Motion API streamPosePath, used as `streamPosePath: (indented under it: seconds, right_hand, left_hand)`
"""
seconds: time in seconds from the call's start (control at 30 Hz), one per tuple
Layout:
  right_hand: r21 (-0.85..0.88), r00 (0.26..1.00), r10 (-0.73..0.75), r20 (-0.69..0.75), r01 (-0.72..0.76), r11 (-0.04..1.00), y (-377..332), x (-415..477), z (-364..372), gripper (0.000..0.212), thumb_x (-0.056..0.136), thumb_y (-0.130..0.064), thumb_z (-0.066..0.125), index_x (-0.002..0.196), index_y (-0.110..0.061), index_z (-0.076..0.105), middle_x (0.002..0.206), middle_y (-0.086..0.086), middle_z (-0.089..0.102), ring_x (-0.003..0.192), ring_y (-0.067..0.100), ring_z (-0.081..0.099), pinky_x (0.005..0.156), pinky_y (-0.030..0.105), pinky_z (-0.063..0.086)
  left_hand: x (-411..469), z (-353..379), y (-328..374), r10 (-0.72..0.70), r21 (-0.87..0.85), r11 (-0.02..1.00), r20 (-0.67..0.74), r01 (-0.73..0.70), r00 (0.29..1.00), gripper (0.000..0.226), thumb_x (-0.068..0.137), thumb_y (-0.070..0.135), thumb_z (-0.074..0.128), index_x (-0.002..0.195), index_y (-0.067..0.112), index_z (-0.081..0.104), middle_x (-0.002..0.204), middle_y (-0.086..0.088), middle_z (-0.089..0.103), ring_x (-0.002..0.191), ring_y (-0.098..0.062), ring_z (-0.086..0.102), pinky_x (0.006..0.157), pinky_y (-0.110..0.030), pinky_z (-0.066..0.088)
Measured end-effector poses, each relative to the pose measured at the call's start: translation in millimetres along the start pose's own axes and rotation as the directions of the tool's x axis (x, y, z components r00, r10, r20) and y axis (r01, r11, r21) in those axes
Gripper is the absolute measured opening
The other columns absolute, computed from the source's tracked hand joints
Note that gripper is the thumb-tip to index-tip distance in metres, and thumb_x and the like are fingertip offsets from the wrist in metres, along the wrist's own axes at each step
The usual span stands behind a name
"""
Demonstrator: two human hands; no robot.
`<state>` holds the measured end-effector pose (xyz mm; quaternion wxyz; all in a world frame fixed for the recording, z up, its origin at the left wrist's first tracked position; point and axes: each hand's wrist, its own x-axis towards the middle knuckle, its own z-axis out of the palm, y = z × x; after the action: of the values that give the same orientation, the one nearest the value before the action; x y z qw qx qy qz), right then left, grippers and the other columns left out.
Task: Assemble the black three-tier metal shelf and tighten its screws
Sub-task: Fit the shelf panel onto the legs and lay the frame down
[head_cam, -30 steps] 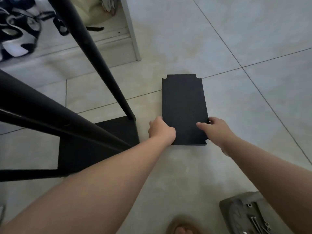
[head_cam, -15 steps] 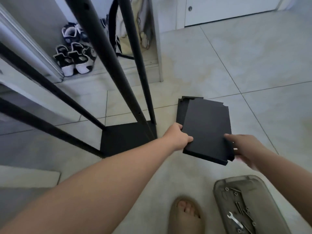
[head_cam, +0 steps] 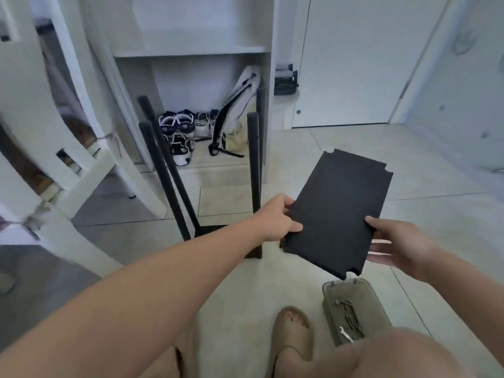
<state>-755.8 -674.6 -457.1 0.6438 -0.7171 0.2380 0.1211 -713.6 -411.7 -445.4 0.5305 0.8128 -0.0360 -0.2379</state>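
A black metal shelf panel (head_cam: 338, 211) with notched corners is lifted off the floor and tilted, its far end higher. My left hand (head_cam: 278, 219) grips its left edge, thumb on top. My right hand (head_cam: 395, 244) holds its right edge, thumb on top and fingers underneath. To the left stands the partly built black shelf frame (head_cam: 253, 170): several upright posts rising from a bottom tier (head_cam: 210, 230) on the floor.
A grey tray (head_cam: 330, 296) with screws and a small wrench (head_cam: 345, 334) lies on the tiled floor near my sandalled foot (head_cam: 291, 334). Behind the frame are a white cabinet (head_cam: 191, 50), shoes (head_cam: 177, 124) and a bag (head_cam: 234, 115). A white chair (head_cam: 68, 165) stands at left.
The panel was lying flat on the floor; both hands have lifted and tilted it. My view has risen, so the whole frame and cabinet now show.
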Motion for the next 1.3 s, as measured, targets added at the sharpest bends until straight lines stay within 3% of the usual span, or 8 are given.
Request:
streamPosePath:
  seconds: [0.4, 0.57, 0.67, 0.8, 0.93, 1.07, 1.2, 1.3]
  right_hand:
    - [0.173, 0.925, -0.378, 0.037, 0.366, 0.914, -131, -119, 56, 0.032, 0.101, -0.031, 0.061, 0.119, -0.005, 0.067, 0.114, 0.015, 0.074, 0.103, 0.034, 0.073, 0.08, 0.041, 0.06]
    - [0.37, 0.871, -0.491, 0.03, 0.446, 0.815, -173, -135, 95, 0.012, 0.098, -0.016, 0.066, 0.094, -0.009, 0.058, 0.109, 0.012, 0.076, 0.103, 0.034, 0.073, 0.088, 0.04, 0.058]
    - [0.395, 0.835, -0.549, 0.024, 0.497, 0.773, -191, -140, 122, 0.02, 0.096, -0.011, 0.068, 0.086, -0.014, 0.05, 0.103, 0.012, 0.077, 0.097, 0.035, 0.075, 0.091, 0.039, 0.058]
    - [0.433, 0.819, -0.572, -0.049, 0.533, 0.727, -212, -130, 161, 0.02, 0.097, -0.01, 0.067, 0.088, -0.014, 0.049, 0.091, 0.006, 0.078, 0.09, 0.031, 0.076, 0.089, 0.036, 0.06]
    - [0.603, 0.842, -0.519, -0.148, 0.493, 0.627, -222, -104, 201, 0.027, 0.098, -0.008, 0.065, 0.086, -0.016, 0.041, 0.091, 0.007, 0.076, 0.081, 0.027, 0.077, 0.082, 0.036, 0.062]
    - [0.709, 0.875, -0.44, -0.2, 0.44, 0.551, -225, -72, 238, 0.027, 0.099, -0.01, 0.065, 0.088, -0.014, 0.04, 0.093, 0.01, 0.069, 0.074, 0.023, 0.075, 0.079, 0.035, 0.063]
    - [0.78, 0.896, -0.393, -0.207, 0.393, 0.486, -226, -42, 269, 0.021, 0.099, -0.011, 0.065, 0.096, -0.011, 0.044, 0.093, 0.013, 0.068, 0.084, 0.028, 0.074, 0.083, 0.04, 0.063]
    - [0.794, 0.911, -0.378, -0.163, 0.348, 0.498, -229, -26, 285, 0.021, 0.1, -0.011, 0.064, 0.116, -0.002, 0.055, 0.095, 0.016, 0.071, 0.082, 0.026, 0.076, 0.084, 0.042, 0.062]
  left_hand:
    - [-119, -116, 98, 0.342, -0.02, 0.928, -0.341, -0.371, 0.875, 0.043, 0.095, -0.002, 0.057, 0.131, 0.022, 0.058, 0.127, -0.004, 0.063, 0.091, -0.01, 0.064, 0.063, -0.02, 0.045]
    - [-138, -171, 119, 0.407, -0.005, 0.887, -0.465, -0.462, 0.786, 0.043, 0.096, -0.003, 0.052, 0.121, 0.03, 0.065, 0.124, 0.003, 0.067, 0.1, -0.011, 0.066, 0.079, -0.025, 0.051]
    - [-139, -199, 118, 0.422, 0.003, 0.866, -0.538, -0.499, 0.729, 0.042, 0.095, -0.004, 0.051, 0.118, 0.027, 0.067, 0.121, 0.005, 0.068, 0.105, -0.01, 0.065, 0.074, -0.017, 0.048]
    - [-122, -226, 118, 0.392, 0.16, 0.887, -0.756, -0.433, 0.525, 0.029, 0.093, 0.01, 0.062, 0.115, 0.028, 0.066, 0.117, 0.013, 0.062, 0.105, -0.007, 0.057, 0.083, -0.021, 0.04]
    - [-104, -227, 109, 0.384, 0.203, 0.851, -0.87, -0.484, 0.309, 0.008, 0.092, 0.024, 0.065, 0.099, 0.027, 0.063, 0.102, 0.013, 0.065, 0.088, -0.001, 0.06, 0.083, -0.03, 0.052]
    - [-81, -208, 75, 0.33, 0.025, 0.851, -0.804, -0.525, 0.496, 0.024, 0.095, 0.033, 0.061, 0.075, 0.022, 0.068, 0.07, 0.008, 0.071, 0.062, -0.005, 0.062, 0.068, -0.03, 0.052]
    - [-49, -203, 56, 0.11, -0.285, 0.893, -0.614, -0.349, 0.782, 0.028, 0.093, 0.049, 0.061, 0.089, 0.024, 0.072, 0.086, 0.004, 0.076, 0.064, -0.006, 0.065, 0.066, -0.026, 0.045]
    - [-27, -211, 57, -0.004, -0.493, 0.818, -0.521, -0.297, 0.853, 0.03, 0.091, 0.056, 0.062, 0.096, 0.027, 0.068, 0.096, 0.011, 0.076, 0.076, -0.009, 0.069, 0.067, -0.027, 0.047]
